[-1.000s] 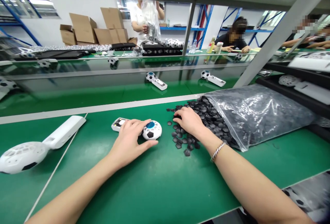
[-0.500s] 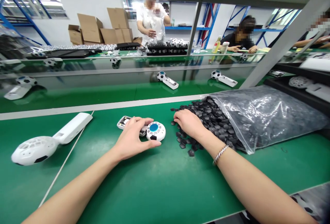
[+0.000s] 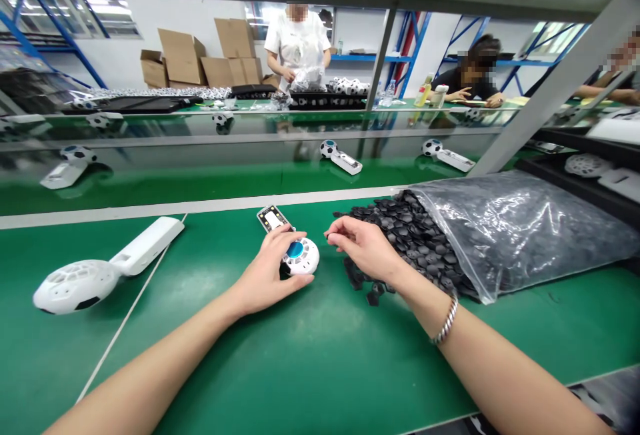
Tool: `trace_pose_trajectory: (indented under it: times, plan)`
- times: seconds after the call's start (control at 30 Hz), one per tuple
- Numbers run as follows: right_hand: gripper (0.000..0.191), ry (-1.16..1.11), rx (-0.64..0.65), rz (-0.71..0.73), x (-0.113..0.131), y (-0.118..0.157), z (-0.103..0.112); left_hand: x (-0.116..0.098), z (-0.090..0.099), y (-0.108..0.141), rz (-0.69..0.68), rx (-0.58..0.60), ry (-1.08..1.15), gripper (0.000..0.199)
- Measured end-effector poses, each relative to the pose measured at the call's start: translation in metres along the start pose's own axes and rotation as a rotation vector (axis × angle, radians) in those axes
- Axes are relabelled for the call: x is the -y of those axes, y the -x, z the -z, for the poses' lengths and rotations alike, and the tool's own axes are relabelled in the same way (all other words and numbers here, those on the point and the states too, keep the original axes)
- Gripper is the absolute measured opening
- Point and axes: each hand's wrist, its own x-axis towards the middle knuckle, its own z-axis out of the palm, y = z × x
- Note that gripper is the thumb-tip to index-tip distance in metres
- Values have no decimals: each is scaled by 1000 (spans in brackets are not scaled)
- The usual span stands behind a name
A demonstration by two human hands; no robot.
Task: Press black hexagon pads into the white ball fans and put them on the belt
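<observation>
My left hand (image 3: 273, 268) is closed round a white football-patterned device (image 3: 306, 260) with a blue disc on top, lying on the green surface. Its handle (image 3: 271, 217) with an open, dark inside points up and left beyond my fingers. Just right of it, my right hand (image 3: 361, 243) pinches a small black piece (image 3: 327, 236) between thumb and fingertips. Beneath and beyond my right hand spreads a heap of black pentagon pieces (image 3: 425, 248), spilling from a clear plastic bag (image 3: 530, 228). A larger white device (image 3: 75, 283) lies at the left.
Similar devices (image 3: 345, 160) lie on the green conveyor (image 3: 250, 175) beyond a pale edge strip. A slanted post (image 3: 530, 111) and black trays (image 3: 545, 168) stand at the right. Across the line are a person in white (image 3: 299, 41), another in black, and cardboard boxes (image 3: 181, 55).
My right hand has lifted off the heap and moved left with a black piece. The held device has turned, its handle now pointing further up. Devices on the conveyor have shifted right.
</observation>
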Motion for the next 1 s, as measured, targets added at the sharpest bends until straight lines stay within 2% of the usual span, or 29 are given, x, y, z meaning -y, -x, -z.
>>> trace_pose_trajectory:
  times: [0.07,0.23,0.4,0.6,0.83,1.0]
  plan:
    - [7,-50,-13,15,7,3,-3,0,-4,0,-10,-3,15,57]
    - [5,-253,187,-11,14,10,-15,1,-3,-1,-35,-3,24,54]
    - [2,-144,110,92,10,12,-23,3,1,-3,-46,6,75,60]
    - [4,-67,91,157,17,13,-22,6,2,-5,27,41,137,74]
    - [10,-57,36,139,22,13,-26,-2,1,0,73,61,166,63]
    - [32,-56,5,25,17,14,-29,-9,-1,2,105,93,189,61]
